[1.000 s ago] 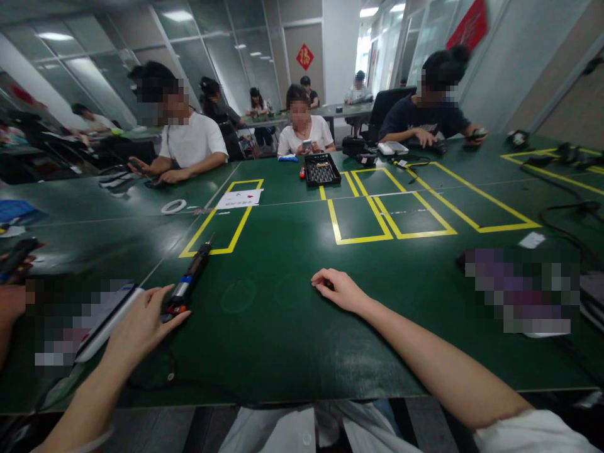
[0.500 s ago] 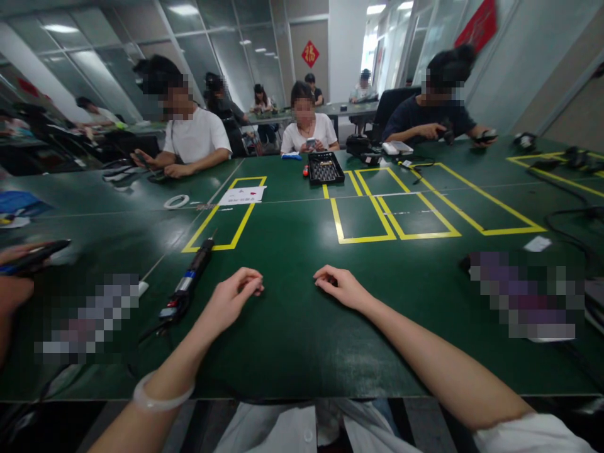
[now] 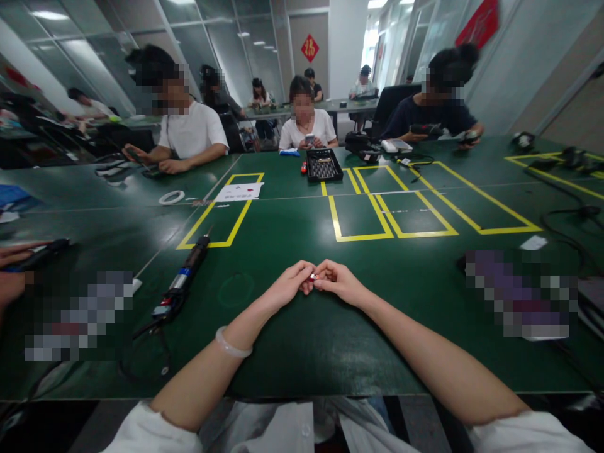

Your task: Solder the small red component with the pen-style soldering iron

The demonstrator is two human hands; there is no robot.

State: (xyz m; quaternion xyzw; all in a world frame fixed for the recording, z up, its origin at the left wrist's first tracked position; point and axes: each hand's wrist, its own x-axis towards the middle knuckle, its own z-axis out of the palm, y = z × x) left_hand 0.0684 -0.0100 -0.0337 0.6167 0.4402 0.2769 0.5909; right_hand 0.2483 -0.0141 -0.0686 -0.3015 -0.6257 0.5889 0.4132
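Wearer's hands (image 3: 292, 284) (image 3: 342, 286) – two, one held red item (image 3: 313, 277), one blue-banded tool (image 3: 183, 277)

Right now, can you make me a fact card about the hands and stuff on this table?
Left hand: fingertips close to the right hand
Between them: small red-and-silver thing; which hand grips it is hard to tell
Left wrist: white bracelet
Left of the hands: black tool with a blue band, lying on the table, tip pointing away
Table: green, with yellow outlines
Farther off: black tray, white ring
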